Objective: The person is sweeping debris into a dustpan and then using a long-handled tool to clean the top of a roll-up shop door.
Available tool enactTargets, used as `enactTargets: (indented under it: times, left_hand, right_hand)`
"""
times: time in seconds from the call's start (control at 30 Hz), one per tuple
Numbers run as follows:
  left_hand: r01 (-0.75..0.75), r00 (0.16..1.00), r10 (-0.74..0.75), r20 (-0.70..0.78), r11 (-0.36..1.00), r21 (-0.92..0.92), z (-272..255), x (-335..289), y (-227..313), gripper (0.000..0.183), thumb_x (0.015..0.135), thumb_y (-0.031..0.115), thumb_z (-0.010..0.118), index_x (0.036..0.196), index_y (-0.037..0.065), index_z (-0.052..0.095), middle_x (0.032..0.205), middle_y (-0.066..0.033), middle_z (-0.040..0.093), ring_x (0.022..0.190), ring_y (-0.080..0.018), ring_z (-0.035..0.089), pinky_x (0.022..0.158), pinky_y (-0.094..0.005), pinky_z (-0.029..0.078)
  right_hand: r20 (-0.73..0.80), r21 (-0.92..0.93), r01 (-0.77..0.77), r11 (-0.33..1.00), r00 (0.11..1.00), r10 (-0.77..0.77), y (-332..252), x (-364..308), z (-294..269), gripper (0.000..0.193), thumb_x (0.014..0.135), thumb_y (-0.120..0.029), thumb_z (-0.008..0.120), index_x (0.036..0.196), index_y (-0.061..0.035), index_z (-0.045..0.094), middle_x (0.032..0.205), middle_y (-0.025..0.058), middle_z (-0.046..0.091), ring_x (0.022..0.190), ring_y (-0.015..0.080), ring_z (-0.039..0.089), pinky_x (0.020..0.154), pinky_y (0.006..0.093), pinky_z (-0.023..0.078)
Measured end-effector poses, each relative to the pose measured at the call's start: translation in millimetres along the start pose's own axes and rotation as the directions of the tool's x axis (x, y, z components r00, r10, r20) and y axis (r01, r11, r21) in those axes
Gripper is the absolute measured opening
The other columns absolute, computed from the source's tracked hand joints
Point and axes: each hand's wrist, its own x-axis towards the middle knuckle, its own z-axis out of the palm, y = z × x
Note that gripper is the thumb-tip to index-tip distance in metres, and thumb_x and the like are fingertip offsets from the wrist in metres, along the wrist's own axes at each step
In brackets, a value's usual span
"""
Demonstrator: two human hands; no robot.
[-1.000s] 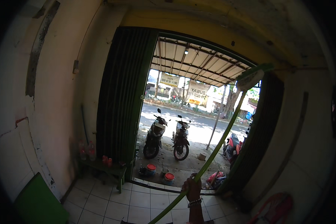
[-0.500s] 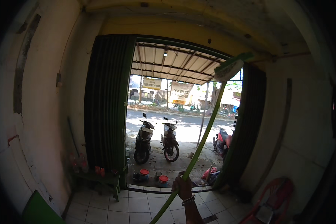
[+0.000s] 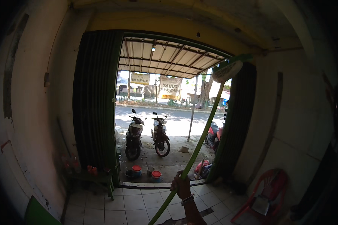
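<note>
My right hand (image 3: 181, 187), with a bracelet at the wrist, is closed around a long green pole (image 3: 202, 142). It looks like a broom held head up. The pole slants from the lower edge up to the right. At its upper end is a pale, flattened head (image 3: 227, 72) with a green fringe along the top, raised in front of the doorway's upper right corner. The pole's lower end runs out of the picture. My left hand is not in view.
Dark folding shutters (image 3: 95, 108) flank the wide doorway. Outside stand two motorbikes (image 3: 134, 137) and red-lidded buckets (image 3: 156, 175). A red plastic chair (image 3: 268, 189) stands at right, a low green bench (image 3: 97, 180) with bottles at left. A lamp (image 3: 153, 48) hangs under the awning.
The doorway and everything outside have shifted left and slightly up in the picture. The pole's head has moved a little left with them, and my right hand keeps its hold.
</note>
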Motion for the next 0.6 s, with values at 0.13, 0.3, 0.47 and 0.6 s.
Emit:
enactTargets:
  times: [0.13,0.3,0.47,0.6]
  left_hand:
    - [-0.086,0.996,0.084,-0.018,0.985,-0.147,25.2,58.4,-33.6,0.037,0.081,0.035,0.055,0.109,0.012,0.050,0.086,-0.0174,0.058,0.069,-0.0337,0.058,0.058,-0.0426,0.048]
    - [-0.062,0.992,0.101,0.080,0.919,-0.390,-5.4,24.6,-20.6,0.037,0.078,0.035,0.059,0.106,0.014,0.051,0.076,-0.0153,0.058,0.064,-0.0314,0.059,0.056,-0.0410,0.048]
    - [0.458,0.875,-0.193,0.444,0.629,-0.628,-284.9,77.8,17.2,0.029,0.077,0.041,0.058,0.085,0.013,0.055,0.071,-0.0137,0.058,0.066,-0.0336,0.059,0.057,-0.0417,0.048]
    - [0.563,0.820,-0.302,0.485,0.572,-0.596,-306.3,80.0,7.7,0.037,0.076,0.042,0.060,0.081,0.006,0.055,0.070,-0.0163,0.059,0.065,-0.0367,0.057,0.057,-0.0434,0.047]
  right_hand:
    - [0.028,0.018,0.006,1.000,1.000,-0.007,2.1,-2.7,-1.8,0.017,0.080,-0.006,0.051,0.093,-0.0099,0.041,0.054,0.0016,0.042,0.039,0.0135,0.045,0.036,0.0287,0.044]
    - [-0.021,-0.007,0.044,0.999,0.999,-0.044,-11.0,-7.2,0.0,0.019,0.081,-0.006,0.050,0.095,-0.0107,0.039,0.052,0.0014,0.041,0.038,0.0132,0.045,0.035,0.0285,0.043]
    - [-0.084,0.009,0.031,0.999,0.996,-0.030,-12.4,-10.2,-16.6,0.018,0.081,-0.007,0.049,0.096,-0.0088,0.038,0.049,0.0019,0.040,0.036,0.0137,0.044,0.036,0.0275,0.044]
    - [-0.053,0.011,-0.060,0.998,0.997,0.060,1.1,-3.2,-10.7,0.012,0.083,-0.009,0.048,0.090,-0.0091,0.039,0.046,0.0005,0.036,0.034,0.0127,0.041,0.036,0.0276,0.042]
